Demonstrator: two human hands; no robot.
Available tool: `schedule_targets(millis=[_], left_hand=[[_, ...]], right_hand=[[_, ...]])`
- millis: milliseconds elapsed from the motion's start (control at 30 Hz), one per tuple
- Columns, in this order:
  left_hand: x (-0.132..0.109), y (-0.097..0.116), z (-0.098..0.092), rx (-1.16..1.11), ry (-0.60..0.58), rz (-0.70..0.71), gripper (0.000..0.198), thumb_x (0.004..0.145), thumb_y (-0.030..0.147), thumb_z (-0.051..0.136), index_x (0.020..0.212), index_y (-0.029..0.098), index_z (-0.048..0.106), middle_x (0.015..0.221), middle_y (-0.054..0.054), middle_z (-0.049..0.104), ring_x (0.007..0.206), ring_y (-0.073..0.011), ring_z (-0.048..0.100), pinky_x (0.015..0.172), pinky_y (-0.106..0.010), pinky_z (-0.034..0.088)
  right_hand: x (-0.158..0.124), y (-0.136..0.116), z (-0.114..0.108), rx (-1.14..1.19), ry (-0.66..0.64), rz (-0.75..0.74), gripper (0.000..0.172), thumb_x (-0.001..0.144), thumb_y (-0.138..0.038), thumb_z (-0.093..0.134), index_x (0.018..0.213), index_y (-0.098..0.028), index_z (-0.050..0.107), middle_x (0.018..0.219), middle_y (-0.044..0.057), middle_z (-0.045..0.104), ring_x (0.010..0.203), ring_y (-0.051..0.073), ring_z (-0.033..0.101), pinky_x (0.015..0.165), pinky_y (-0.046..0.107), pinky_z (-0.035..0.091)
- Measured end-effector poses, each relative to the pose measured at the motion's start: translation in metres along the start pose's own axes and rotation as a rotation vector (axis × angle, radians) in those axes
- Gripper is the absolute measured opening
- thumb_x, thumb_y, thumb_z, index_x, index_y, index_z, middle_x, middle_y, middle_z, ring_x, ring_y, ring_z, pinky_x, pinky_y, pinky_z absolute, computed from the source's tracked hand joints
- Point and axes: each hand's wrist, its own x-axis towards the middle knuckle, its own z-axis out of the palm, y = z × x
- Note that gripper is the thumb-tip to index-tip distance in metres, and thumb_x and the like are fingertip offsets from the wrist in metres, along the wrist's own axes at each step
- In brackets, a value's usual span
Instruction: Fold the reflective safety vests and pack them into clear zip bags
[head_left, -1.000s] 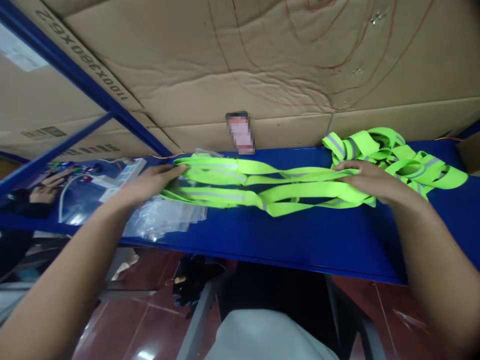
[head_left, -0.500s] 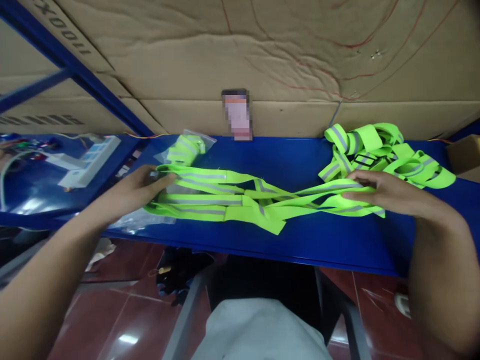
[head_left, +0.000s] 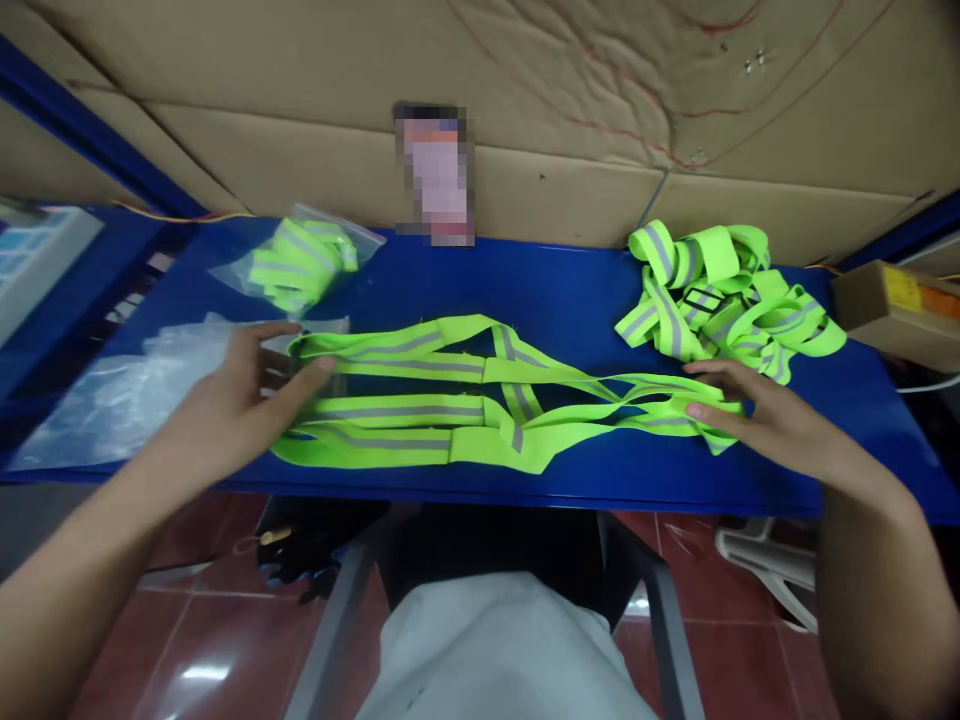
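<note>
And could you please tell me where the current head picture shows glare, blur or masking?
Head view: white glare on the red tiled floor; head view: right forearm soft, yet grey-striped reflective straps distinct; head view: phone coarsely pixelated, its display unreadable.

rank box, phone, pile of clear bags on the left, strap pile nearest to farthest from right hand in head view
1. Strap pile, just beyond the right hand
2. Box, to the right
3. Phone, at the back, leftward
4. Clear bags, far left
</note>
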Motion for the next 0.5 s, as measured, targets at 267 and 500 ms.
schedule_targets(millis=[267, 500], left_hand=[[-0.032, 0.075, 0.027, 0.224, 0.272, 0.620, 0.065, 0.095, 0.019, 0.054, 0.157, 0.015, 0.036, 0.151, -0.028, 0.047, 0.138, -0.0452, 0.050, 0.107, -0.062, 0.048], [-0.017, 0.141, 0.076, -0.151, -0.090, 1.067, 0.039, 0.097, 0.007, 0.043, 0.130, 0.021, 0.058, 0.118, -0.010, 0.071, 0.112, -0.0246, 0.067, 0.101, -0.043, 0.054]], right_hand=[[-0.022, -0.035, 0.040, -0.456, 0.062, -0.459, 0.068, 0.094, -0.043, 0.070, 0.154, -0.031, 0.039, 0.161, 0.013, 0.043, 0.148, 0.035, 0.043, 0.121, 0.058, 0.032], [-0.055, -0.041, 0.066, -0.670, 0.357, -0.557, 0.068, 0.096, -0.023, 0.068, 0.156, -0.031, 0.039, 0.131, 0.013, 0.067, 0.123, 0.032, 0.063, 0.107, 0.050, 0.044]])
